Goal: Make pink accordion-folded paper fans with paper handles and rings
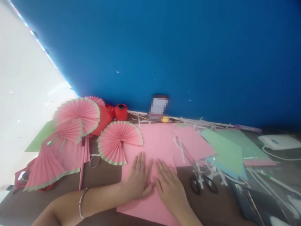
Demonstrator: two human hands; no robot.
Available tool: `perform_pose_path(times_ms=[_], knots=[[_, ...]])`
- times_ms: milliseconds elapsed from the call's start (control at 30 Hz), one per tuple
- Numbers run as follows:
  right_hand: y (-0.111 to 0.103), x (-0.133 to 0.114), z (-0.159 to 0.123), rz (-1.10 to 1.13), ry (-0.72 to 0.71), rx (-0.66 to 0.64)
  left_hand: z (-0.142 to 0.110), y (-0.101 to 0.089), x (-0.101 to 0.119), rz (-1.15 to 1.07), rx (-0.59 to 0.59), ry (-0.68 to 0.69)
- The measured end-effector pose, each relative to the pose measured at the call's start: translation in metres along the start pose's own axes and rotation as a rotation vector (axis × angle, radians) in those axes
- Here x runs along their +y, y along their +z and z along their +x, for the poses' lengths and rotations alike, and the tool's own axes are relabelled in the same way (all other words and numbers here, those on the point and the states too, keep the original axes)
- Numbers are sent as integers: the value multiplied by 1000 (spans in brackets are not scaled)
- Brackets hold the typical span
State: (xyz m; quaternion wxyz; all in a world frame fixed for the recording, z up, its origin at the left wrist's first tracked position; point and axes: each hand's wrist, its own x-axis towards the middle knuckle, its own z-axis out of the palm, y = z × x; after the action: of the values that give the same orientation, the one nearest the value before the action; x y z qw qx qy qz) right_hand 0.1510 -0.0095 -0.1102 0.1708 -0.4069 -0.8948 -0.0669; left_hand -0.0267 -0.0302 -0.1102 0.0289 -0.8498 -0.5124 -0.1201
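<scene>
A pink sheet of paper [138, 208] lies on the brown table, and both palms rest flat on it. My left hand [138, 177] has its fingers stretched out, with a bracelet on the wrist. Close beside it, my right hand [170, 185] lies flat too, fingers extended. Just beyond my left hand is a round pleated pink paper fan [118, 141] with a green edge and an open wedge. More pink paper [155, 135] spreads out past my fingertips. To the right of my right hand lie scissors [203, 184] with black handles, among white paper strips.
Several pleated fans [77, 116] are piled at the left. A red tape roll [121, 112] and a phone with a blurred screen [158, 107] stand near the blue partition [178, 56]. Green sheets [223, 150], a white device [279, 142] and a dark flat object [263, 204] are at right.
</scene>
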Motion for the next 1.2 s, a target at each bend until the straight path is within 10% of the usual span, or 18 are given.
perform_pose_path(times_ms=[833, 1200], knots=[[5, 19, -34, -69, 154, -30, -10, 8, 18, 221, 146, -123], [11, 25, -33, -67, 161, 52, 23, -16, -19, 133, -95, 116]])
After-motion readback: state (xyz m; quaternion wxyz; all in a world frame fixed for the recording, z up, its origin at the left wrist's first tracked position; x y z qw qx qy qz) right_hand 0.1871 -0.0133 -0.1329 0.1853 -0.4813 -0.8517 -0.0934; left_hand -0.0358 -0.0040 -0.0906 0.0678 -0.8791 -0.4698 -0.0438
